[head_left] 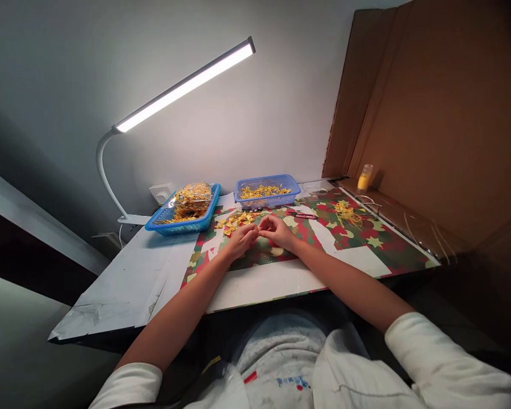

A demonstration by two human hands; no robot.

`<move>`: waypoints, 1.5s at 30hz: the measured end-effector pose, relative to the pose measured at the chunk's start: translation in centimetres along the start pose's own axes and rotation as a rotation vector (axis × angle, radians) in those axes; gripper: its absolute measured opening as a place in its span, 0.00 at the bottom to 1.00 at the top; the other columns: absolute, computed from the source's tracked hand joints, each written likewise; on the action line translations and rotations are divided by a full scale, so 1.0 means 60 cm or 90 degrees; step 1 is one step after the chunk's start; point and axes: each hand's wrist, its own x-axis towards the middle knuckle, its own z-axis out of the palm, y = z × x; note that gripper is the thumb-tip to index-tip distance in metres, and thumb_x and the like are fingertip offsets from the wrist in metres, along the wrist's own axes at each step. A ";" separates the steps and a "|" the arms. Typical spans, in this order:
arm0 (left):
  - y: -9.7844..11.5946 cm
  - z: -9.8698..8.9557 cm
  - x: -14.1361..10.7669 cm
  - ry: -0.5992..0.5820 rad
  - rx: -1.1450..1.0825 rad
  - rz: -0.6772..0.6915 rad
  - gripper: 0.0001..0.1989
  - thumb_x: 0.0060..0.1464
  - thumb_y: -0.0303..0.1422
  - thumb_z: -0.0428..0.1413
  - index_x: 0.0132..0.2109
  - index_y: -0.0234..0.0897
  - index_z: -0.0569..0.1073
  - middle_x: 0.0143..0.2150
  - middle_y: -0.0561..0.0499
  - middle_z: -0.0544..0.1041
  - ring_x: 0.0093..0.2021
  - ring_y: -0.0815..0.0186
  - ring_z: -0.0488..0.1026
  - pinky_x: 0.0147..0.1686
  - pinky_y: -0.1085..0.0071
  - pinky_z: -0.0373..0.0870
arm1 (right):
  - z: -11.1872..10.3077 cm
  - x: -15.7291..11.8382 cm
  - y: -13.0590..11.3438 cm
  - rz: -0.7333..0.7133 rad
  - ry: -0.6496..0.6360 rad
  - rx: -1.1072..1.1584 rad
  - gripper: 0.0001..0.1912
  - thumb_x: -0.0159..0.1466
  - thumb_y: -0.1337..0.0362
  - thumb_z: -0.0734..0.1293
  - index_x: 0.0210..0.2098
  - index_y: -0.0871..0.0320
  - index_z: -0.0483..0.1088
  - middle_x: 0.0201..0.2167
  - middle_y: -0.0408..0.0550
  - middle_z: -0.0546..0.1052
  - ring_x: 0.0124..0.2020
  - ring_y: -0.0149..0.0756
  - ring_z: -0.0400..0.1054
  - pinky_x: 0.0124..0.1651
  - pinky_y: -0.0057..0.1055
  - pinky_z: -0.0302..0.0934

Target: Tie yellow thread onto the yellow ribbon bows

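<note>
My left hand (242,240) and my right hand (277,232) meet over the middle of the table, fingertips pinched close together. Whatever they pinch is too small to make out. Just beyond my left hand lies a loose pile of small yellow bow-shaped pieces (238,220), some with thin stems. Behind my right hand rests a pair of small reddish thread snips (303,215). Farther right is a heap of yellow pieces with tangled yellow thread (347,213).
A blue basket (179,228) with bagged yellow pieces stands at the back left, beside a lit lamp (187,85). A bluish-purple basket (267,200) of yellow pieces is against the wall. A vial with yellow contents (364,180) stands near the cardboard (430,113) on the right.
</note>
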 end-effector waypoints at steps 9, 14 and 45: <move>0.007 0.009 0.004 0.037 -0.089 -0.059 0.09 0.46 0.36 0.47 0.24 0.38 0.60 0.22 0.56 0.60 0.22 0.71 0.57 0.21 0.76 0.55 | 0.003 -0.004 -0.004 -0.086 0.078 -0.189 0.03 0.51 0.65 0.66 0.24 0.57 0.66 0.26 0.42 0.71 0.29 0.32 0.63 0.36 0.32 0.59; 0.005 0.010 0.005 0.051 -0.132 -0.086 0.08 0.45 0.37 0.48 0.24 0.38 0.60 0.22 0.56 0.60 0.22 0.72 0.57 0.21 0.76 0.55 | 0.005 -0.011 -0.013 -0.161 0.090 -0.255 0.02 0.52 0.69 0.66 0.24 0.56 0.68 0.28 0.44 0.73 0.34 0.35 0.64 0.40 0.34 0.59; 0.010 -0.013 -0.002 -0.047 -0.168 -0.060 0.13 0.47 0.40 0.53 0.24 0.36 0.64 0.23 0.54 0.63 0.25 0.70 0.60 0.23 0.74 0.58 | -0.004 -0.008 -0.005 -0.177 0.033 -0.318 0.12 0.62 0.58 0.67 0.25 0.56 0.67 0.29 0.46 0.72 0.35 0.38 0.63 0.45 0.38 0.55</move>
